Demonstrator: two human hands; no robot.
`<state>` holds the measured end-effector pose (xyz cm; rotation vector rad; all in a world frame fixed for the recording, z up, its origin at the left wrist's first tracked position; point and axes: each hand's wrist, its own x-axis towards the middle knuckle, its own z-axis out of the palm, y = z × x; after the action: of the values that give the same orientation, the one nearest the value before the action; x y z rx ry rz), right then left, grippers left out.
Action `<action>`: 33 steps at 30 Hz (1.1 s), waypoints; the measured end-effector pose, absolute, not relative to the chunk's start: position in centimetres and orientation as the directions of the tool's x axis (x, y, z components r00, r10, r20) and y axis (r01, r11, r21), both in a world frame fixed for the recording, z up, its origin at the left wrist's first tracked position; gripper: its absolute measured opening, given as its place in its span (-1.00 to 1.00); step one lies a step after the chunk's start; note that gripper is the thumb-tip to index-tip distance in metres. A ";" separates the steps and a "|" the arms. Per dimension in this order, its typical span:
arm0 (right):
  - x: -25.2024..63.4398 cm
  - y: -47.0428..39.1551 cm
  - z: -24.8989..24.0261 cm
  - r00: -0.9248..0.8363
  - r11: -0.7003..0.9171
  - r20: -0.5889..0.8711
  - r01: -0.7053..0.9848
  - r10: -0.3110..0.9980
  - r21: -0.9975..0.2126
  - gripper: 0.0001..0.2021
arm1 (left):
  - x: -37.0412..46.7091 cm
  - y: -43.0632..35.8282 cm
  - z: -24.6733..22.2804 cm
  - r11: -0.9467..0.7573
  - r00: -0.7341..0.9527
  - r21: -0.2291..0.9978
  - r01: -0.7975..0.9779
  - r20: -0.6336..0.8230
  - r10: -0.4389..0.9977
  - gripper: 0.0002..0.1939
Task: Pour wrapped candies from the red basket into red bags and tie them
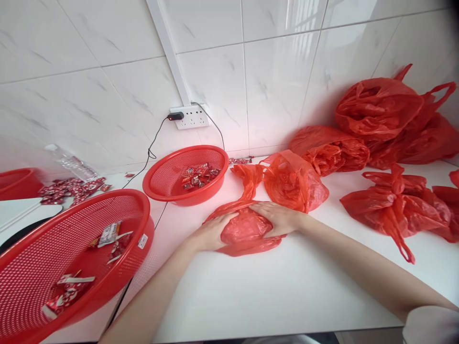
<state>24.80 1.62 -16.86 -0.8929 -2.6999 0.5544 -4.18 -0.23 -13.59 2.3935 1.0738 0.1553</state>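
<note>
A red plastic bag (pixel 247 228) lies on the white table in front of me, bulging in the middle; what is inside cannot be made out. My left hand (pixel 213 231) rests flat against its left side, fingers spread toward the middle. On the opposite side, my right hand (pixel 278 217) presses on the bag with its fingers stretched out over the top. Both hands are open and touch the bag without gripping it. Just behind my right hand sits another red bag (pixel 296 181), crumpled and touching the far side of this one.
A small red basket (pixel 186 198) with wrapped packets stands behind, a large red basket (pixel 141 210) at left. Filled red bags (pixel 380 110) are piled at right along the tiled wall. A tied bag (pixel 398 205) lies nearer. A cable runs from the power socket (pixel 193 117).
</note>
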 end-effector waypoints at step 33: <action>19.9 -1.5 -16.6 -0.738 0.742 0.162 0.587 0.655 -0.322 -0.24 | -4.3 3.9 -9.7 0.339 0.011 0.683 -0.647 -0.436 0.900 -0.32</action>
<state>19.90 -1.50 -16.62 -0.9749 -2.6783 0.3651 -4.26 3.87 -9.68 0.3276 0.9611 1.2398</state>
